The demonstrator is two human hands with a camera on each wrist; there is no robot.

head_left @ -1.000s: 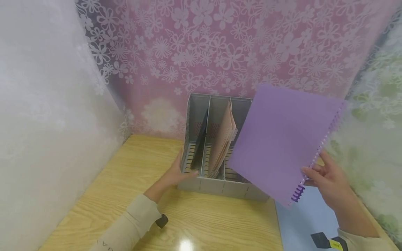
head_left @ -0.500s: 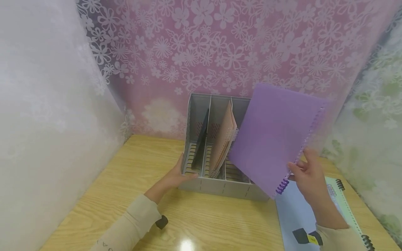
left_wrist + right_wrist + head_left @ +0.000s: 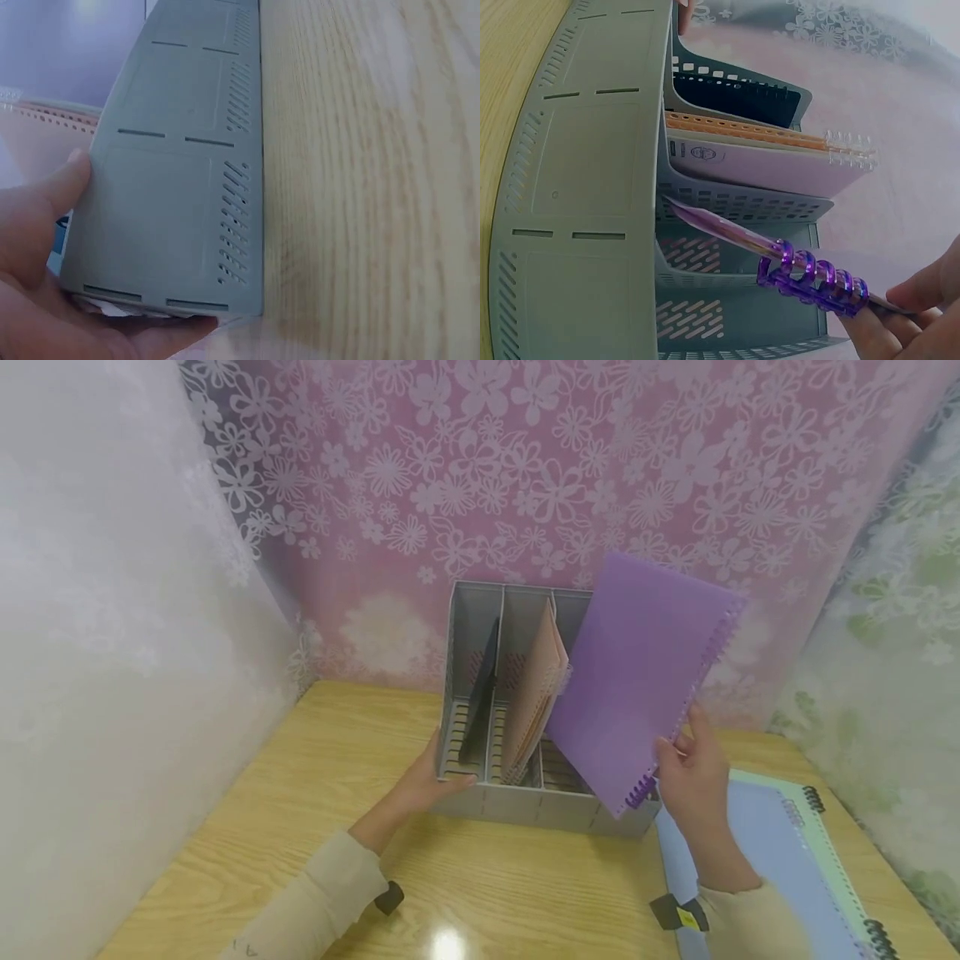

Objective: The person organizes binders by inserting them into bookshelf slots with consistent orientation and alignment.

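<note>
A purple ring-bound notebook (image 3: 645, 677) is pinched along its coiled spine between the thumb and fingers of my right hand (image 3: 696, 772). It tilts at the mouth of the third slot of a grey file organizer (image 3: 517, 806), its lower corner by the front wall. In the right wrist view the purple spine rings (image 3: 817, 281) show close up. My left hand (image 3: 423, 785) grips the organizer's left front corner, thumb over the front edge. Pink notebooks (image 3: 536, 702) lean in the second slot; a dark notebook (image 3: 480, 693) leans in the first.
Right of the organizer, a blue notebook (image 3: 772, 860) lies over a light green one (image 3: 821, 835) on the wooden table (image 3: 315, 810). A pink floral curtain (image 3: 375, 527) hangs behind, with pale curtains at both sides.
My right hand has carried the purple notebook leftward over the organizer and turned it more edge-on. The green notebook has come into view. My left hand stays on the organizer's corner.
</note>
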